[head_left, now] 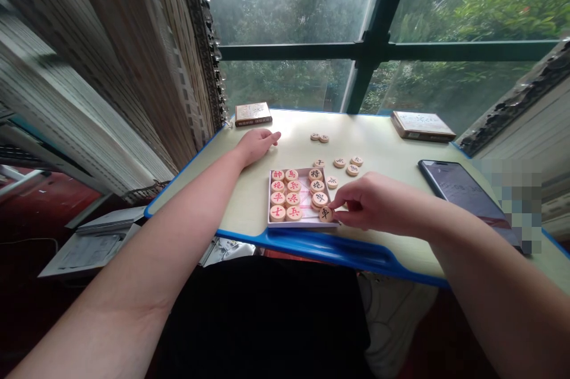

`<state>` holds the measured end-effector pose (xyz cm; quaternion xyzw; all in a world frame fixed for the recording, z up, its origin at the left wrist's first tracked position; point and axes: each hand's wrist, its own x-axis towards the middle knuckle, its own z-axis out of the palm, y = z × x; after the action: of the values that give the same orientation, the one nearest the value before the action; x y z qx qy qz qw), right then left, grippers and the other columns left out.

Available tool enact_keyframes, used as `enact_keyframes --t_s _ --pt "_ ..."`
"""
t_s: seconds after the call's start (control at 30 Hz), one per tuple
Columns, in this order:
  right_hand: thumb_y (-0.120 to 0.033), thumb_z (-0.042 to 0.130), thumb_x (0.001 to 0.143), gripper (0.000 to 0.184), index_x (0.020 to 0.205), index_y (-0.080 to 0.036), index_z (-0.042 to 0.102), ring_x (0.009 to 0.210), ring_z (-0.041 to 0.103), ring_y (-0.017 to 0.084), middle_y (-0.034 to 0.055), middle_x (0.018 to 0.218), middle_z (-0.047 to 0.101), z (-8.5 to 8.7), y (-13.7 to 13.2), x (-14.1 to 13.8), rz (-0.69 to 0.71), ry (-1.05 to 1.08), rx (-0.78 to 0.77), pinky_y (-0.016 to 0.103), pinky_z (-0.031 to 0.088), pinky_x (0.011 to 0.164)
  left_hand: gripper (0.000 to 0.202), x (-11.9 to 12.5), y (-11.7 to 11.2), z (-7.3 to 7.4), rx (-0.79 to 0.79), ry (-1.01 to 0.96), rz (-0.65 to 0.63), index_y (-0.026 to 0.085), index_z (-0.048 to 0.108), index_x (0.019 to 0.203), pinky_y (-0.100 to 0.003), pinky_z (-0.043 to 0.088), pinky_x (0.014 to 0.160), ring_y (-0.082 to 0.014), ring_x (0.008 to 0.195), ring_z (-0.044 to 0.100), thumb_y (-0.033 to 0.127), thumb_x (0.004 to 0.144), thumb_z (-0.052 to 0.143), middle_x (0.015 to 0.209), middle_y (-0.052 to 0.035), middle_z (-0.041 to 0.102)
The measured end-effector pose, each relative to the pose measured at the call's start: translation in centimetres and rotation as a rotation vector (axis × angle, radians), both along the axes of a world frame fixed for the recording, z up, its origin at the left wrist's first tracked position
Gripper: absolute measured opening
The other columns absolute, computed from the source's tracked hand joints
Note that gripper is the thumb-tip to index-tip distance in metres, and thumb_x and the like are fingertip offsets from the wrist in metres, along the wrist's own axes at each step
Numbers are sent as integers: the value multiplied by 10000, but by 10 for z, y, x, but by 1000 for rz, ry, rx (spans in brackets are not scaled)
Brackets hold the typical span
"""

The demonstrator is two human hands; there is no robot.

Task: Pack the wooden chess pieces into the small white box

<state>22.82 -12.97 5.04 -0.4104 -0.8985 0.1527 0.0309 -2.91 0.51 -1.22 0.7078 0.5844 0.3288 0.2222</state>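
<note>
An open shallow box (303, 224) of Chinese chess pieces lies near the table's front edge. Two columns of red-marked pieces (285, 193) fill its left side; black-marked pieces (317, 185) form a column on the right. My right hand (363, 204) pinches a black-marked chess piece (325, 214) at the box's front right corner. Several loose black-marked pieces (339, 163) are scattered behind and to the right of the box. Two more pieces (319, 138) touch each other farther back. My left hand (258, 145) rests on the table behind the box's left side, fingers curled in, apart from the pieces.
A small box (253, 113) sits at the table's back left and a larger flat box (423, 126) at the back right. A dark phone (467, 195) lies on the right. The table (240, 189) has a blue edge; windows and curtains surround it.
</note>
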Motion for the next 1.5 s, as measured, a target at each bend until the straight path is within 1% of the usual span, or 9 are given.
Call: enact_keyframes --t_s 0.1,0.3,0.43,0.57,0.77,0.93,1.0,1.23,1.5 --pt "-217 591 725 125 663 -167 687 416 382 55 -20 505 564 0 -1 0 8 -6 -2 204 256 444 513 1 -1 1 7 5 -8 156 647 711 -269 324 577 -128 534 414 630 762 456 523 7 496" --pt "-205 584 730 148 815 -196 704 428 386 60 -23 536 567 2 -4 -1 -10 10 -15 195 266 458 504 1 -2 2 10 -1 -5 160 649 696 -272 319 565 -127 519 408 626 757 465 506 13 487" --pt "-283 588 743 162 837 -202 692 425 366 66 -31 519 534 5 -6 -2 -27 5 -26 204 252 450 506 0 -2 1 15 -19 -5 159 647 693 -268 319 565 -122 513 396 632 747 474 502 16 481" --pt "-354 562 776 187 817 -201 661 457 395 78 -21 556 551 4 -8 -8 -70 10 -27 210 257 464 509 0 -1 0 16 -28 -12 158 647 697 -265 311 559 -114 506 378 640 733 489 505 22 466" --pt "-373 525 800 199 791 -197 618 500 432 94 1 615 579 0 -11 -17 -146 8 -33 218 270 486 516 -2 2 -2 40 -29 -15 156 651 701 -266 301 555 -116 502 376 644 726 488 492 24 465" --pt "-465 499 798 312 694 -200 627 483 416 103 7 566 554 1 -12 -20 -225 -31 -67 231 261 465 497 -1 1 -1 21 -41 -18 155 647 693 -264 298 552 -112 502 377 634 711 516 502 22 466" --pt "-476 497 793 329 679 -199 634 481 418 105 6 551 548 3 -13 -22 -244 -39 -94 233 267 460 493 0 0 1 -1 -67 -8 153 644 691 -265 296 546 -110 495 373 631 705 525 499 23 461" --pt "-422 566 738 243 756 -210 684 504 449 98 -1 597 583 5 -13 -21 -201 -6 -130 225 288 482 487 0 0 2 -24 -97 -14 150 630 678 -267 304 546 -107 496 384 629 691 548 501 22 462" --pt "-417 600 714 243 789 -208 701 488 443 89 -11 589 576 8 -13 -19 -182 3 -159 217 292 474 482 -1 0 1 -15 -80 -12 151 629 680 -268 303 549 -109 514 381 626 688 551 520 21 462"
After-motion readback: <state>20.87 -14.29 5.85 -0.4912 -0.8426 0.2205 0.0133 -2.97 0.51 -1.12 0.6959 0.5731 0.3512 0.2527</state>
